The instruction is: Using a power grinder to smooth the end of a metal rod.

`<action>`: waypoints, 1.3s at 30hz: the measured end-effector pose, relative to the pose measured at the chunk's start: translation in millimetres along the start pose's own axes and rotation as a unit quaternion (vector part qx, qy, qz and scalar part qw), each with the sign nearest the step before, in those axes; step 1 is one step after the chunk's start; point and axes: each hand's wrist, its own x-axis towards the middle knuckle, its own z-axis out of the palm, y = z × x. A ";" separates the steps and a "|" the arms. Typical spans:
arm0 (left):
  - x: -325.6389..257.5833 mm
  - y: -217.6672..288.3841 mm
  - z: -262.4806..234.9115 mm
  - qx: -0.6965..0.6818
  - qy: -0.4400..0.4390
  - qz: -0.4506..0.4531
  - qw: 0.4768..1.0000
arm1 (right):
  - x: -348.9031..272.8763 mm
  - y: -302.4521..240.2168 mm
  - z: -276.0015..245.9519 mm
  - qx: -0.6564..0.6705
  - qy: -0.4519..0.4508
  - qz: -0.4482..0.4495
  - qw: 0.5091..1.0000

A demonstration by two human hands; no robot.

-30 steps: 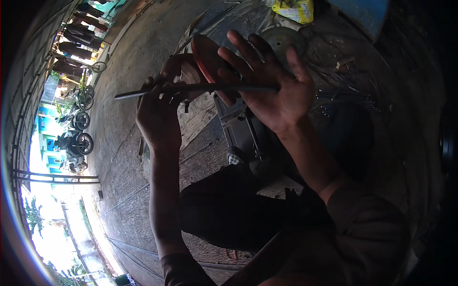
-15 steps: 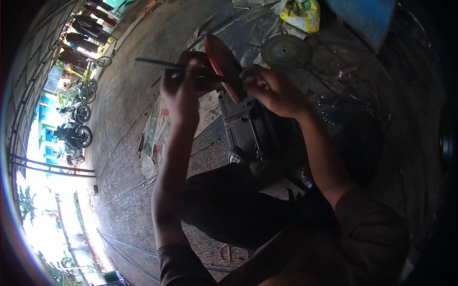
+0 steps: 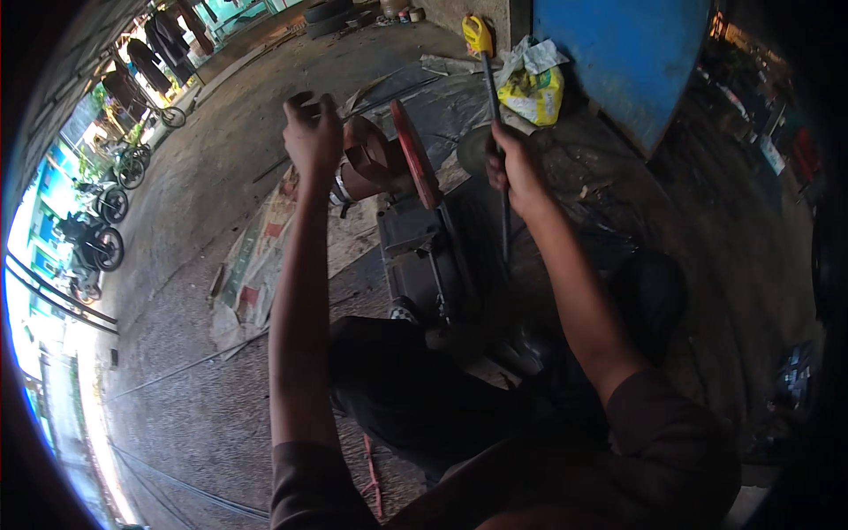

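My right hand (image 3: 519, 172) is closed around a long dark metal rod (image 3: 490, 84), which stands nearly upright with its lower end beside the machine. Left of it is a cut-off saw with a red blade guard (image 3: 413, 155), a brown motor (image 3: 364, 163) and a dark base (image 3: 420, 274). Raised just left of the motor, my left hand (image 3: 311, 132) has its fingers apart and bent, and nothing shows in it. A round flat disc (image 3: 474, 152) lies on the floor behind the rod, partly covered.
A yellow and white sack (image 3: 534, 97) and a yellow jug (image 3: 477, 35) stand by the blue panel (image 3: 614, 71). Flattened sacking (image 3: 256, 274) lies left of the saw. Motorcycles (image 3: 106, 247) are parked at far left, and tyres (image 3: 329, 18) lie at the back.
The rod, earlier held slanting across the saw's guard by my left hand, is now upright in my right hand. My hands have moved apart, and the view has tipped up.
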 end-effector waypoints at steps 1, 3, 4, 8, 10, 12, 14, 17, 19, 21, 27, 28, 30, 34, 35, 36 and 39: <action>9.7 -21.1 1.2 -0.008 0.006 -0.009 1.000 | 7.3 -10.8 5.8 0.003 -0.018 -0.011 1.000; 24.2 -62.9 4.5 0.168 -0.056 -0.081 0.981 | 34.5 -26.8 15.7 -0.018 -0.050 -0.017 0.998; 37.8 -97.7 -2.5 0.132 -0.138 -0.179 0.965 | 44.9 -30.3 35.8 -0.031 -0.049 0.003 0.998; 28.2 -78.3 28.5 -0.110 -0.369 -0.352 0.853 | 96.2 -54.9 20.3 -0.233 -0.017 -0.019 0.972; 26.7 -83.7 26.7 -0.159 -0.405 -0.335 0.835 | 116.9 -46.8 14.0 -0.325 -0.022 -0.036 0.945; 26.1 -88.0 29.9 -0.157 -0.399 -0.328 0.842 | 132.7 -33.8 -2.5 -0.402 -0.069 0.024 0.913; 30.8 -101.4 35.2 -0.164 -0.406 -0.365 0.822 | 144.5 -2.3 -20.2 -0.398 -0.059 0.052 0.914; 26.0 -114.3 56.3 -0.333 -0.510 -0.299 0.735 | 161.7 48.6 -69.4 -0.438 -0.091 0.066 0.892; 20.4 -119.4 63.3 -0.171 -0.462 0.179 0.852 | 161.4 80.6 -89.9 -0.522 -0.122 0.122 0.835; 25.0 -94.5 60.1 -0.330 -0.525 -0.074 0.781 | 161.5 112.9 -116.3 -0.489 -0.138 0.159 0.847; 26.5 -110.8 54.7 -0.400 -0.441 -0.351 0.722 | 121.2 154.8 -127.7 -0.453 -0.129 0.238 0.849; 22.9 -116.3 55.9 -0.389 -0.449 -0.319 0.739 | 119.3 158.9 -133.2 -0.446 -0.123 0.247 0.851; 18.0 -118.6 56.4 -0.368 -0.462 -0.289 0.753 | 114.6 163.2 -138.2 -0.452 -0.148 0.325 0.817; 9.2 -103.9 53.8 -0.406 -0.407 -0.386 0.721 | 109.7 179.5 -148.0 -0.439 -0.152 0.297 0.834; 8.4 -97.5 61.5 -0.419 -0.396 -0.407 0.709 | 115.5 207.2 -171.8 -0.482 -0.142 0.163 0.849; 8.7 -94.4 57.4 -0.426 -0.376 -0.429 0.702 | 118.9 210.9 -169.1 -0.514 -0.140 0.025 0.846; 32.9 -112.7 39.3 -0.434 -0.445 -0.476 0.622 | 117.5 191.4 -149.0 -0.467 -0.160 0.148 0.857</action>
